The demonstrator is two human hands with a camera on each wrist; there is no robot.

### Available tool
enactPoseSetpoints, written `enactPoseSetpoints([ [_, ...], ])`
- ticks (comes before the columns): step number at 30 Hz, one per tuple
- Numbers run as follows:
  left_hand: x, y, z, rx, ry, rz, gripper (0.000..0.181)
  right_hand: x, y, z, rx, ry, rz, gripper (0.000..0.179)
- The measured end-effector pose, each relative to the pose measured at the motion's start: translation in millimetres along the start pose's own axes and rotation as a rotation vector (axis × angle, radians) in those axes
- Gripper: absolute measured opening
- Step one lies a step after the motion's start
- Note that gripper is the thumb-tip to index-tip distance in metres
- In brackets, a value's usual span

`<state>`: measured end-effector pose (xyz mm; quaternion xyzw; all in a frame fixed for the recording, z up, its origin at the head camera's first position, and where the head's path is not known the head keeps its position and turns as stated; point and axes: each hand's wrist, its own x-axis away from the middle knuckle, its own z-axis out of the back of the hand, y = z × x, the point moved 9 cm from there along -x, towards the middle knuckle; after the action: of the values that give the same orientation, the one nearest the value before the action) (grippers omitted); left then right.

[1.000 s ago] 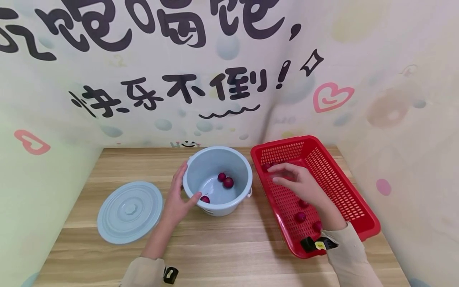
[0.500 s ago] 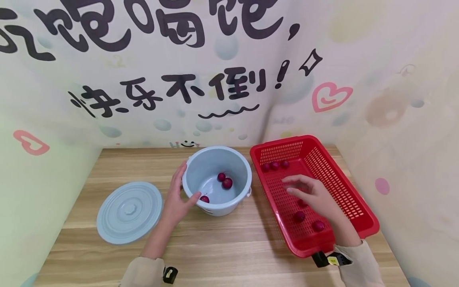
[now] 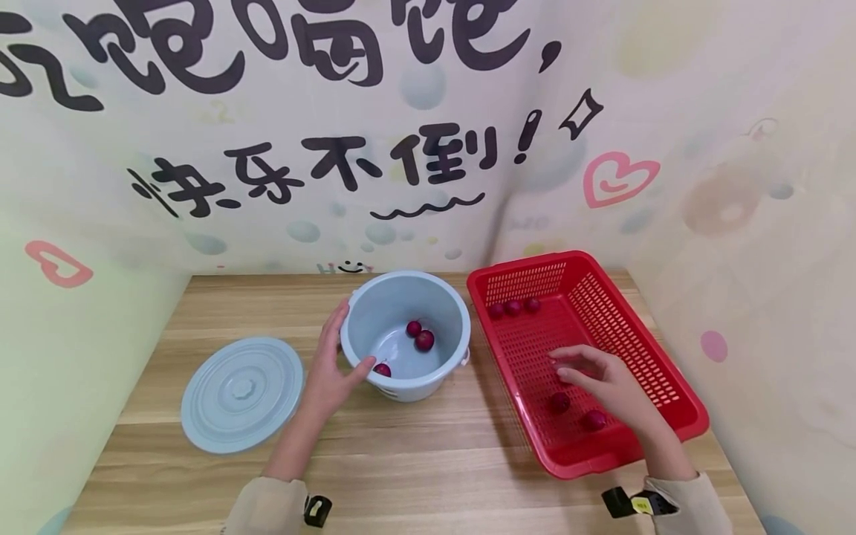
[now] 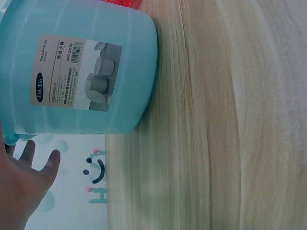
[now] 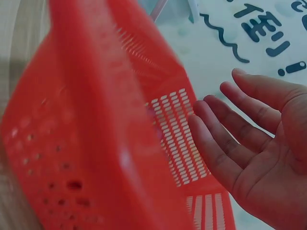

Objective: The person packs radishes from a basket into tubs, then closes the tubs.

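My left hand [image 3: 332, 371] rests against the left side of a light blue plastic bucket [image 3: 357, 319], thumb at the front rim and fingers along the outside. In the left wrist view, its fingers spread loosely beside the bucket wall. Inside the bucket lie 3 dark red, plum-like fruits [image 3: 424, 340]. My right hand [image 3: 611, 383] hovers over the red slotted basket [image 3: 605, 316], fingers relaxed and slightly bent; its palm is bare in the right wrist view. Below it are plum-like fruits [image 3: 594, 420], one partly hidden by the fingertips. Several others [image 3: 513, 307] line the basket's far end.
A round light blue lid [image 3: 242, 395] lies on the wooden table [image 3: 428, 461] left of the bucket. Printed walls [image 3: 428, 238] stand close behind and at both sides. The basket's raised rim runs close to the right wall.
My right hand has moved from the basket's far left toward its near right, uncovering the fruits at the far end. My left hand and the bucket have stayed put.
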<state>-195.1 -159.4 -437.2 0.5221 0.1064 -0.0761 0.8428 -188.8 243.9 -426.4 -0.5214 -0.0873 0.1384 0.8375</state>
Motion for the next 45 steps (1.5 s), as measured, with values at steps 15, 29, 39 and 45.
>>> enactPoseSetpoints([
  [15, -0.5, 2.3, 0.0, -0.006, 0.001, -0.001, 0.091, 14.4, 45, 20, 0.004, -0.047, -0.091, 0.040],
  [29, 0.5, 2.7, 0.6, 0.002, 0.004, -0.006, 0.091, 27.7, 83, 15, 0.057, -0.227, -0.304, 0.047],
  [39, 0.1, 1.4, -0.7, -0.017, 0.003, -0.013, 0.091, 32.7, 93, 9, 0.160, -0.361, -0.349, 0.028],
  [45, 0.2, 2.2, 0.2, -0.012, 0.003, -0.011, 0.091, 32.0, 96, 5, 0.189, -0.369, -0.341, 0.022],
])
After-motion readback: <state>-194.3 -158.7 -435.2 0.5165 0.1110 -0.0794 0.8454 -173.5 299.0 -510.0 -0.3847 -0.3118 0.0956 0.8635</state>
